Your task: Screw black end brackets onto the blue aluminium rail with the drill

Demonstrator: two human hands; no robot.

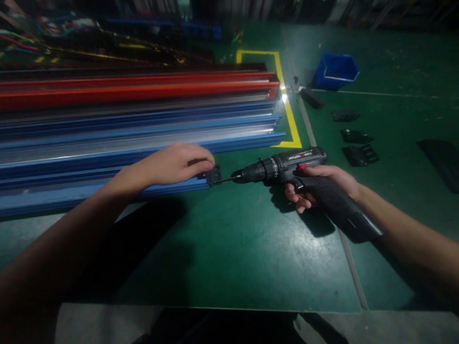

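My right hand [321, 185] grips a black cordless drill [290, 169] lying on its side, bit pointing left. The bit tip meets a small black end cap [213, 175] at the end of the nearest blue rail [63, 197]. My left hand [178, 164] rests on that rail's end, fingers curled and pinching the cap in place. The rail lies on a green table [236, 242].
A stack of long blue, silver and red rails [136, 120] fills the left half of the table. A blue bin [336, 71] stands at the back right, with several black caps [357, 136] beside it. Yellow tape [288, 113] marks the surface.
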